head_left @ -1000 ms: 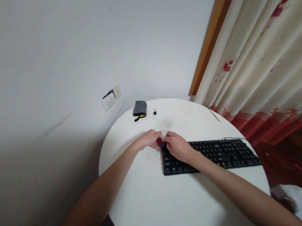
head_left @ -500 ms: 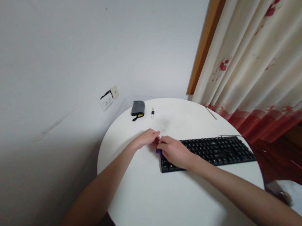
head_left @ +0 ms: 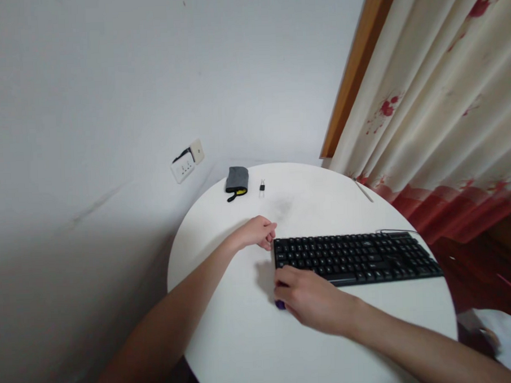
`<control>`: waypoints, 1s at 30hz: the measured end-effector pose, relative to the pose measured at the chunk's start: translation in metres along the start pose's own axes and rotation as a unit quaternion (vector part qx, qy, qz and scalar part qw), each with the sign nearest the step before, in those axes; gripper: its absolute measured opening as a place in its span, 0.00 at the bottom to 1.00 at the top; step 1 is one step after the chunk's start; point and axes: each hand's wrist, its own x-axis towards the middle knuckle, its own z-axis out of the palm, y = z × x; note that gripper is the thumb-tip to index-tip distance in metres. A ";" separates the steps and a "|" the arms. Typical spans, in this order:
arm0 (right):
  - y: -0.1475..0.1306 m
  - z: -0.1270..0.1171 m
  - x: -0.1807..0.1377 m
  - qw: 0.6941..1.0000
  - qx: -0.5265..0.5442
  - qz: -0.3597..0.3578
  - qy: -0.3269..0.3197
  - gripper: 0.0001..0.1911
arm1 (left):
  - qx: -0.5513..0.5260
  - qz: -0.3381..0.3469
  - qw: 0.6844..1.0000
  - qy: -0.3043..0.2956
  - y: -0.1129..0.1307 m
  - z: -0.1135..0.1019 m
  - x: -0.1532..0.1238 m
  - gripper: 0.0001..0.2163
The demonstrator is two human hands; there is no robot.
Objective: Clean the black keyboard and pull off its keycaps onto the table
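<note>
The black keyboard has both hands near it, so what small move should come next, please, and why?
I'd probably steady the black keyboard with the left hand: it is curled beside the far-left corner, while the right hand holds a mostly hidden purple object at the near-left corner, where pushing might shift the board.

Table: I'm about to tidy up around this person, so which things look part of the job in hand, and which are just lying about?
Seemingly in use:
- purple item, in the right hand
- keyboard, by both hands

Apparently lying about:
- grey cloth
- wire clip
- thin rod
</note>
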 end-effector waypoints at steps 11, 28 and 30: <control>0.065 -0.012 0.000 0.927 0.103 0.262 0.247 0.17 | 0.019 0.008 1.000 0.009 0.004 0.002 -0.002 0.20; 0.028 0.005 -0.048 0.916 0.155 0.260 0.265 0.18 | 0.058 0.012 0.998 -0.001 0.003 0.000 -0.001 0.22; 0.024 0.009 -0.054 0.921 0.174 0.259 0.235 0.18 | 0.063 0.010 0.998 0.003 0.003 0.000 -0.001 0.21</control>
